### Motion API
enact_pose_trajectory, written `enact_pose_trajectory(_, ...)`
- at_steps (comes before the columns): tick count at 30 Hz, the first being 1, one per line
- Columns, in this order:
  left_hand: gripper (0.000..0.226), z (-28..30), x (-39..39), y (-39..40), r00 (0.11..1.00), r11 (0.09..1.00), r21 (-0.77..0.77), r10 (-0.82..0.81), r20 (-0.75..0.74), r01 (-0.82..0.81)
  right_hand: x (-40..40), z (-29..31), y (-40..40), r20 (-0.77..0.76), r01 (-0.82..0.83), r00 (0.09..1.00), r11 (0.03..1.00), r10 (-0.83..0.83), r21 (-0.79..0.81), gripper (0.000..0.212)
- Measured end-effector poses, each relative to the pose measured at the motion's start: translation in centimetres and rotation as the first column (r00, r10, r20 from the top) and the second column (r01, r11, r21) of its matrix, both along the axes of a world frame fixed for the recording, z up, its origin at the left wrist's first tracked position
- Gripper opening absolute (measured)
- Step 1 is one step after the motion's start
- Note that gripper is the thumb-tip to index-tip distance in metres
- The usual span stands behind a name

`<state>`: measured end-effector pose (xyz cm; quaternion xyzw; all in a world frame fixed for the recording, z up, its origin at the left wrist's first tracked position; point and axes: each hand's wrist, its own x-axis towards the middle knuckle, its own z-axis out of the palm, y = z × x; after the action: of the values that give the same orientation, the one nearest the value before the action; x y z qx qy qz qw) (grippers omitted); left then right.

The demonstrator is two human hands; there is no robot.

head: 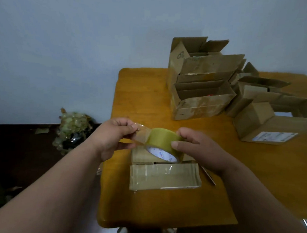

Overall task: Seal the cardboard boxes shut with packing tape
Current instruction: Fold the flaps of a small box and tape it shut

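A yellowish roll of packing tape (161,138) hangs in the air above a small cardboard box (164,175) on the orange table (145,102). My right hand (194,148) grips the roll with thumb and fingers. My left hand (116,135) pinches the loose end of the tape (143,132), a short strip pulled off the roll to the left. The box below has its near flap folded over, with shiny old tape on it. Part of its far side is hidden behind the roll.
Several open cardboard boxes (200,89) stand stacked at the table's back right. A box with a white label (269,130) lies at the right. A heap of crumpled used tape (72,128) lies on the dark floor left of the table.
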<state>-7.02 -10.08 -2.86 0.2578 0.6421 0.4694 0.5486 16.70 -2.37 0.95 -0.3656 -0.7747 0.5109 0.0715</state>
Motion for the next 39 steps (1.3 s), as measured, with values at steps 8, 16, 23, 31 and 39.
enact_pose_trajectory(8, 0.018, -2.5, -3.1, -6.1, 0.970, 0.968, -0.068, 0.243, 0.005, -0.242, -5.5, -0.7, -3.6, 0.105, -0.136, 0.985, 0.991, 0.135, 0.004, 0.033)
enact_pose_trajectory(16, 0.019, -5.2, -2.6, -8.3, 0.909, 0.927, -0.142, 0.369, 0.196, -0.346, -8.3, 0.0, -2.6, 0.176, -0.228, 0.967, 0.929, 0.182, 0.291, 0.026)
enact_pose_trajectory(23, 0.015, -8.0, -2.1, -8.2, 0.837, 0.879, -0.241, 0.469, 0.282, -0.411, -9.4, 0.4, -2.0, 0.442, -0.305, 0.885, 0.900, 0.147, 0.312, 0.028)
enact_pose_trajectory(31, 0.009, -11.4, -0.4, -7.6, 0.766, 0.843, -0.366, 0.522, 0.376, -0.394, -10.2, 1.0, -1.9, 0.450, -0.411, 0.841, 0.895, 0.300, 0.173, 0.023)
enact_pose_trajectory(39, 0.010, -14.2, 1.3, -6.1, 0.751, 0.829, -0.387, 0.541, 0.378, -0.403, -10.7, 0.0, -1.5, 0.410, -0.360, 0.864, 0.928, 0.292, 0.097, 0.022)
